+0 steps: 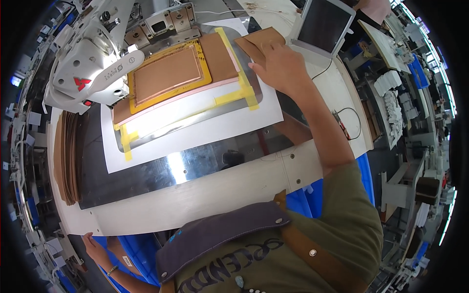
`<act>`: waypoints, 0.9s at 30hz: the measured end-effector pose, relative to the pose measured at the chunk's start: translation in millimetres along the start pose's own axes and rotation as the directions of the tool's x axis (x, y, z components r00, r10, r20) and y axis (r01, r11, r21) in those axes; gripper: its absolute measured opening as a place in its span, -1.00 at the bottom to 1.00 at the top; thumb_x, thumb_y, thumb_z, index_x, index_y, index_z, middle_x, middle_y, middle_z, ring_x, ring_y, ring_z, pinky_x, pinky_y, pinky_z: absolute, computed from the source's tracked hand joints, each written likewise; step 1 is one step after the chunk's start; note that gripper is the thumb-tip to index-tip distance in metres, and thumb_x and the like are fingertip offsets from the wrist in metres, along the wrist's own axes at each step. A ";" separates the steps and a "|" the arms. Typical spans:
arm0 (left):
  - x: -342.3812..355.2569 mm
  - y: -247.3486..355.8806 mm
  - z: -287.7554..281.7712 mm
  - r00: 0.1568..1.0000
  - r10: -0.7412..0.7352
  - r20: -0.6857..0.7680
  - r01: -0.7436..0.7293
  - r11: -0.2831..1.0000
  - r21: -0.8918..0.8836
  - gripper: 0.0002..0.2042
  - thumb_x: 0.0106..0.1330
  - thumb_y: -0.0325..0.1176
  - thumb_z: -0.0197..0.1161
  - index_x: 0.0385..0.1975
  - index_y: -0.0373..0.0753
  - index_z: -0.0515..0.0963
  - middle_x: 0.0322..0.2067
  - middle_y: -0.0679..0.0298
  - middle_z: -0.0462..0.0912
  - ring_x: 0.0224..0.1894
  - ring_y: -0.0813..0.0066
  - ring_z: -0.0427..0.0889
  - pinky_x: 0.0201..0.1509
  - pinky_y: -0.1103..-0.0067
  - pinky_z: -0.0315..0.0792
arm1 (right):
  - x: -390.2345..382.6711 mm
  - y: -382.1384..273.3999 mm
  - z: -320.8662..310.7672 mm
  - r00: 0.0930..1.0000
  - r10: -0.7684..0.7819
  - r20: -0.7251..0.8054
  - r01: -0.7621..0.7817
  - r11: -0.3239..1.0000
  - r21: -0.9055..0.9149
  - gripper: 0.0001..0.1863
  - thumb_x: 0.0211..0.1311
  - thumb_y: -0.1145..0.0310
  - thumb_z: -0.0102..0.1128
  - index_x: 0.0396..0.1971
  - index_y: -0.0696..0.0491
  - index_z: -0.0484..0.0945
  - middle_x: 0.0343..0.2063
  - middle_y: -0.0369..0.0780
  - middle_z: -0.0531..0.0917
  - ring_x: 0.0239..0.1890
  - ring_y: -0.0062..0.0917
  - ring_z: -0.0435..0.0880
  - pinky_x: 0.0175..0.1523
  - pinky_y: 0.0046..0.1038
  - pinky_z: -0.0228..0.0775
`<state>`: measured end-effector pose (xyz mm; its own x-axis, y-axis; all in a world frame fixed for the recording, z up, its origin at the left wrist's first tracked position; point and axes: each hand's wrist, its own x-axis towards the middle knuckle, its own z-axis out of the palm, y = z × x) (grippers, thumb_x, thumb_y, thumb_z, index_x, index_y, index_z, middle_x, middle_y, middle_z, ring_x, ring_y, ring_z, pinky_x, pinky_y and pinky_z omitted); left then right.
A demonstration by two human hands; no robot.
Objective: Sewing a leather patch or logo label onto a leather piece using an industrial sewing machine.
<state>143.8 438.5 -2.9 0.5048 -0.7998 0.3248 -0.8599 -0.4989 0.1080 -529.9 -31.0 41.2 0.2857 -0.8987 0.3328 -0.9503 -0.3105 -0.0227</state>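
My right hand (282, 66) reaches across the machine table and rests on a brown leather piece (259, 43) at the far right, fingers pressing on it. My left hand (94, 246) hangs low at the lower left, below the table's front edge, next to a brown flat piece; its fingers are loosely curled and whether it grips anything is unclear. A yellow-framed template (168, 73) holding brown material sits under the white sewing machine head (90, 58), with yellow tape strips (246, 90) around it.
A shiny metal plate (195, 163) and a white sheet (205, 134) cover the table. A stack of brown pieces (68, 156) lies at the left edge. A white screen (325, 24) stands at the back right. Blue bins (303, 200) sit under the table.
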 end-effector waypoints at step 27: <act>164.2 116.7 36.4 0.486 0.764 0.424 -0.067 0.516 -0.854 -0.68 0.39 -0.38 0.34 0.09 -0.34 0.62 -0.11 0.15 0.73 -0.01 0.36 0.69 0.16 0.46 0.51 | -153.7 -49.3 -40.9 0.651 0.596 0.470 -0.661 0.141 0.738 -0.67 0.54 0.28 0.15 0.03 0.22 0.70 -0.16 -0.16 0.78 -0.19 -0.39 0.81 0.02 -0.39 0.69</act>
<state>129.1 236.8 28.8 -0.3795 -0.9117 -0.1577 -0.5424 0.0811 0.8362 -532.0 135.1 29.7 -0.3220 -0.9159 -0.2395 -0.2312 0.3214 -0.9183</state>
